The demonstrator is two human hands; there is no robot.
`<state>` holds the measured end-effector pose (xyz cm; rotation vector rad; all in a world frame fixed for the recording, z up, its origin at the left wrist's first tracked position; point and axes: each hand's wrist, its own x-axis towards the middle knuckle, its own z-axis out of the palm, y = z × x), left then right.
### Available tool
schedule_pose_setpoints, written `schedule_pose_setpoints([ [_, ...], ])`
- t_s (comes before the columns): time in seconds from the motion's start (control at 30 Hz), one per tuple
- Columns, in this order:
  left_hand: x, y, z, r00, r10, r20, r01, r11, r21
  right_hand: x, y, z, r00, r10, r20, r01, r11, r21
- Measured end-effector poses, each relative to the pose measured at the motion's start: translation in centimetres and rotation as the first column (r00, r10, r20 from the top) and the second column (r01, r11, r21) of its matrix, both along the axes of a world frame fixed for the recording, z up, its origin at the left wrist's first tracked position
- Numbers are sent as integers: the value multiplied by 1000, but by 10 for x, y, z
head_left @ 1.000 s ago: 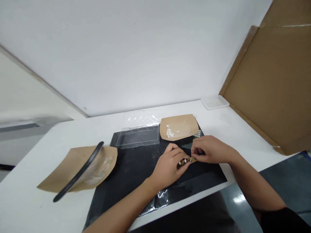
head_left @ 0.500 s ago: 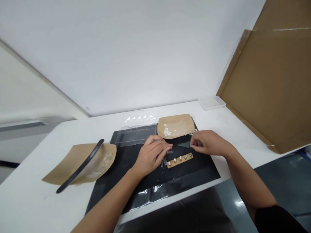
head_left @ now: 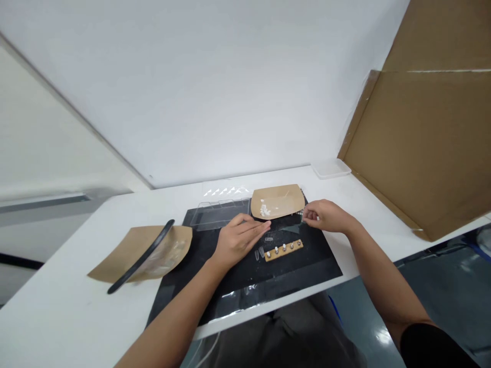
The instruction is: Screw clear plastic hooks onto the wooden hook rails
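I have the left hand [head_left: 238, 239] raised over the black mat [head_left: 276, 278], its fingers stretched forward and lying close together; I see nothing in it, but I cannot tell whether the thumb meets the fingers. The right hand [head_left: 324, 215] is near the mat's right edge, fingers curled inward with the tips bunched, and from here I cannot make out whether anything is pinched between them. The strip [head_left: 288, 250] lies on the mat between the two hands and nearer to me, clear of both, slanting up to the right with five small pegs in a row, some of them white-topped. Just off its left end I see two clear tips [head_left: 261, 251] side by side, and another lies beyond them. A dark green piece [head_left: 292, 229] rests on the mat past the strip. Farther out, a brown tray [head_left: 290, 197] holds white bits [head_left: 264, 210] at its left side, next to a clear case [head_left: 218, 212]. Over on my left, a black file [head_left: 146, 254] lies across a second tray [head_left: 118, 255]. A pale dish [head_left: 330, 168] sits at the back of the white table [head_left: 330, 186], beside the cardboard [head_left: 433, 143].
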<state>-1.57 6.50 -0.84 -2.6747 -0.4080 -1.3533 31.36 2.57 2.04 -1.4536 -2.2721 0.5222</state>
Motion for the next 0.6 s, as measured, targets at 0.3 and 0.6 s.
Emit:
schedule_pose_setpoints([
  [0.3,-7,-5,5,999,4,37,-7,998,70,4,8,-10,999,-37,-2,36,998,-41],
  [0.6,-11,-2,7,999,31,-23,-29,995,96,3,1,-4,1000,-16,11,15,1000,13],
])
